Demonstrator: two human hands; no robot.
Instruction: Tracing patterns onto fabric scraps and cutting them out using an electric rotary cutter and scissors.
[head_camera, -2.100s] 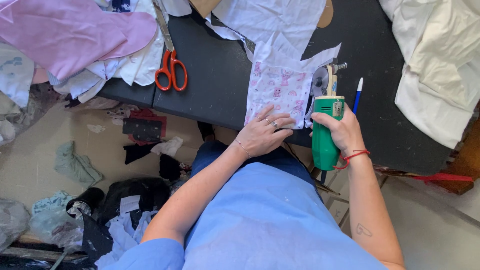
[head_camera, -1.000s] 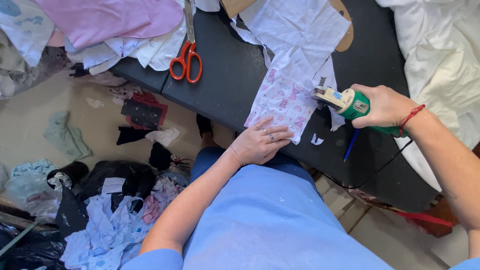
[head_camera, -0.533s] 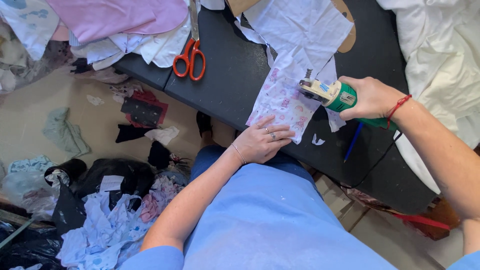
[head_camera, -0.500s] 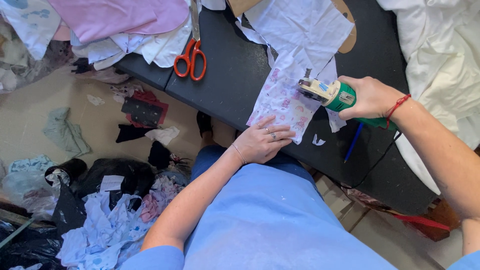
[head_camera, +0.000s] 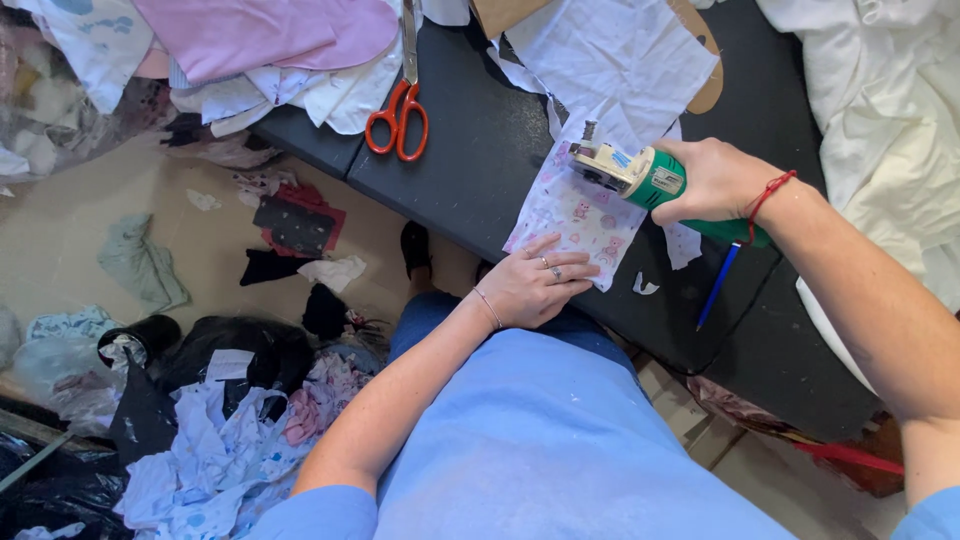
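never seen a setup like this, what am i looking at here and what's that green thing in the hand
This is one picture, taken from a camera worn on a person's head, looking down at their own arms and blue top. They are at a black table. The right hand grips a green handheld power tool, seemingly a small electric fabric cutter, its head over a piece of printed fabric. The left hand lies flat on that fabric's near edge. Also on the table: orange-handled scissors, a blue pen, white cloth and pink cloth. Fabric scraps litter the floor on the left.
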